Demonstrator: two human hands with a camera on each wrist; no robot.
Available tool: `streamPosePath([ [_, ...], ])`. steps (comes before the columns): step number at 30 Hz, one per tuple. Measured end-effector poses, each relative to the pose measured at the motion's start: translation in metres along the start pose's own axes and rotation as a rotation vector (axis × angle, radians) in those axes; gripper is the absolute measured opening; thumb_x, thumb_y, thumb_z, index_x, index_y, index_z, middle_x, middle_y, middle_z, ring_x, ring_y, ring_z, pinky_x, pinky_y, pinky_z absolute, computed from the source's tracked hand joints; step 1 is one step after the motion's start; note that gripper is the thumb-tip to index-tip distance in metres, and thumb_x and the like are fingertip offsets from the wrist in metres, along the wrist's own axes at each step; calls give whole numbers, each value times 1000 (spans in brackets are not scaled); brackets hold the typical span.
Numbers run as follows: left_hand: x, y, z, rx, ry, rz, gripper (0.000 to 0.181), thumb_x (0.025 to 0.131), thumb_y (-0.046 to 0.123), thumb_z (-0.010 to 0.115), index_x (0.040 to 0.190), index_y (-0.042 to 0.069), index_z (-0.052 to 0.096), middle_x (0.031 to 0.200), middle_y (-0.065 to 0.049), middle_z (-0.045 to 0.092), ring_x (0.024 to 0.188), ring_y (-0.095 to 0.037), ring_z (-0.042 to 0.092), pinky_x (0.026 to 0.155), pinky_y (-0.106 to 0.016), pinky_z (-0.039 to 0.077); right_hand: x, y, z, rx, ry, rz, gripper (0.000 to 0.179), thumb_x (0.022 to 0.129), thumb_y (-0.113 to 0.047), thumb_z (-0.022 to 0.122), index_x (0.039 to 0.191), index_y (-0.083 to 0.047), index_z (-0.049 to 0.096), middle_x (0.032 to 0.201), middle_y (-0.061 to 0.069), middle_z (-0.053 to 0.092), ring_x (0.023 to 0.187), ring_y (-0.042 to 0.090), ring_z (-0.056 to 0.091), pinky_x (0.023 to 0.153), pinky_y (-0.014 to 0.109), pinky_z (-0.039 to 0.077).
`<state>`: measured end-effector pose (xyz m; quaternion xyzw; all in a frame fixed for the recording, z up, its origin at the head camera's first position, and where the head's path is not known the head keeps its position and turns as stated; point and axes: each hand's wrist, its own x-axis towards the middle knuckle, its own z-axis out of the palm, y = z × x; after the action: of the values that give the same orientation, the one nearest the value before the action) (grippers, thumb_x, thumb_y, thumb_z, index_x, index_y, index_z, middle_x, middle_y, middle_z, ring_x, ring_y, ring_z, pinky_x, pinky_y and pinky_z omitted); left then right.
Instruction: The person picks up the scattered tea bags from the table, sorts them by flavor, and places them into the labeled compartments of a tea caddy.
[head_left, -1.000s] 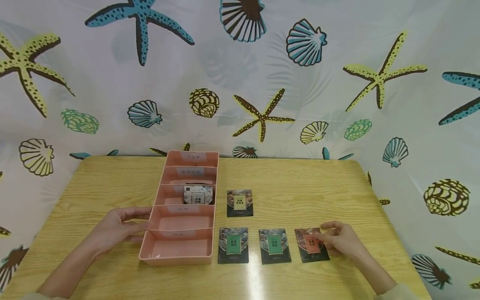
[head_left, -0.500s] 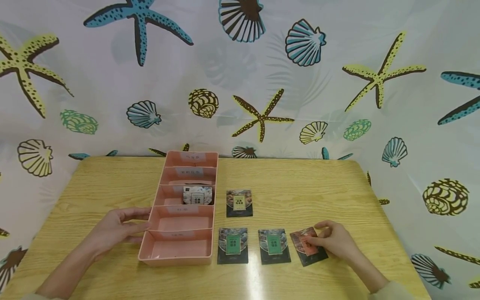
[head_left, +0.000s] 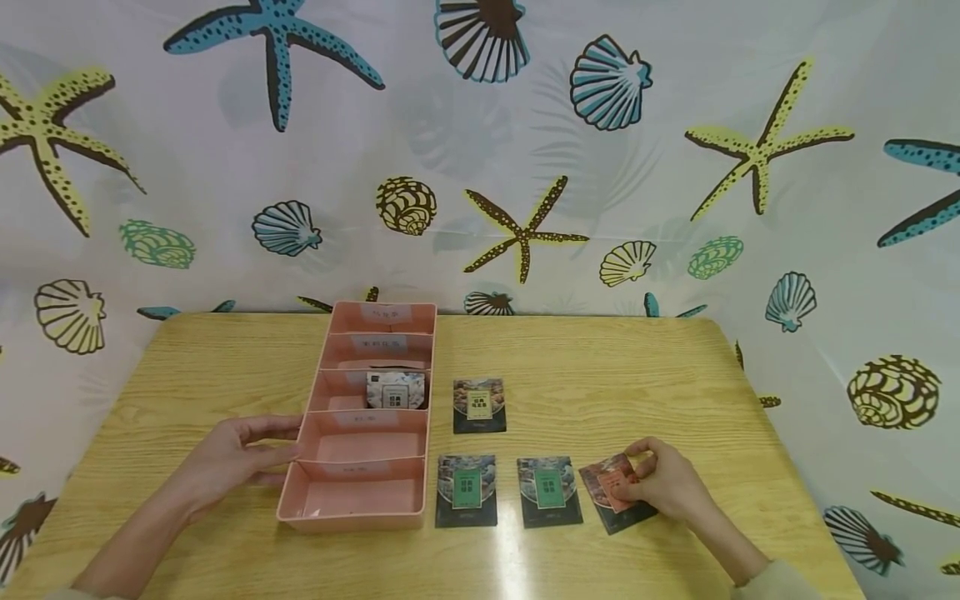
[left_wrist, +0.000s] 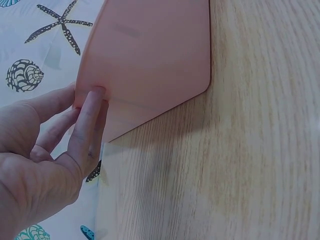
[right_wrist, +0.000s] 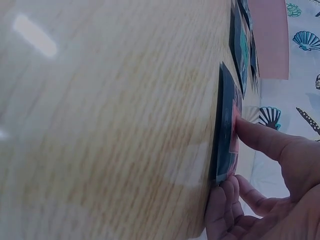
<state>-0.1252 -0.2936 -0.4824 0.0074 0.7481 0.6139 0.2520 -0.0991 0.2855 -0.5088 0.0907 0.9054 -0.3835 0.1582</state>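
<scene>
Five compartments in one pink box (head_left: 351,524) in the head view, with a white sachet (head_left: 397,387) at the right end of the middle compartment, hidden along the base by a divider (head_left: 411,417). One compartment farther back, a thin dark edge (head_left: 397,367), too little exposed to identify. Also across the box, pale labels (head_left: 384,343), faint and blurred. Just right of the box, a near green sachet (head_left: 467,492), and behind that, a yellow-labelled sachet (head_left: 479,406). Farther right of the box, a second green sachet (head_left: 550,492), then a red sachet (head_left: 606,493), askew, dark at the lower end, with a red panel partly covered by the right hand (head_left: 671,483). At the box's left side, the left hand (head_left: 221,458), with fingers fairly straight, touching the wall.

In the left wrist view, the box's outer wall, smooth and cropped at the top, with fingertips against it and others partly lost at the rim.

In the right wrist view, the red sachet, foreshortened almost edge-on, pinched between right thumb and fingers; impossible to tell whether flat or slightly lifted. Toward the box, green sachets, overlapping and cropped.
</scene>
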Motion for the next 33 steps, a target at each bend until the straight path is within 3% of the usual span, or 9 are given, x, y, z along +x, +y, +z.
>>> streamPosePath([
  [13, -1, 1, 1, 3, 0, 8, 68, 104, 17, 69, 155, -15, 38, 148, -13, 61, 109, -6, 75, 92, -37, 68, 0, -3, 1, -17, -5, 4, 59, 75, -7, 93, 125, 1, 64, 84, 8, 70, 73, 18, 62, 60, 27, 51],
  [20, -1, 0, 0, 5, 7, 7, 68, 104, 17, 69, 155, -16, 37, 146, -12, 61, 109, -6, 75, 92, -37, 68, 0, -1, -1, 23, -19, -27, 57, 75, -3, 93, 124, 4, 65, 82, 7, 67, 71, 18, 60, 57, 27, 50],
  [27, -1, 1, 1, 10, 8, 12, 69, 104, 17, 69, 155, -16, 37, 148, -15, 60, 108, -7, 75, 92, -38, 68, 4, 5, -6, 82, -40, -53, 57, 74, 4, 91, 125, 6, 64, 91, 11, 64, 79, 19, 58, 62, 25, 51],
  [33, -3, 2, 1, 6, 4, -2, 69, 104, 17, 69, 155, -17, 36, 144, -9, 63, 108, -6, 75, 92, -37, 68, 3, 10, -12, 138, -73, -84, 57, 78, 5, 88, 128, 8, 62, 90, 12, 67, 77, 18, 60, 61, 26, 53],
])
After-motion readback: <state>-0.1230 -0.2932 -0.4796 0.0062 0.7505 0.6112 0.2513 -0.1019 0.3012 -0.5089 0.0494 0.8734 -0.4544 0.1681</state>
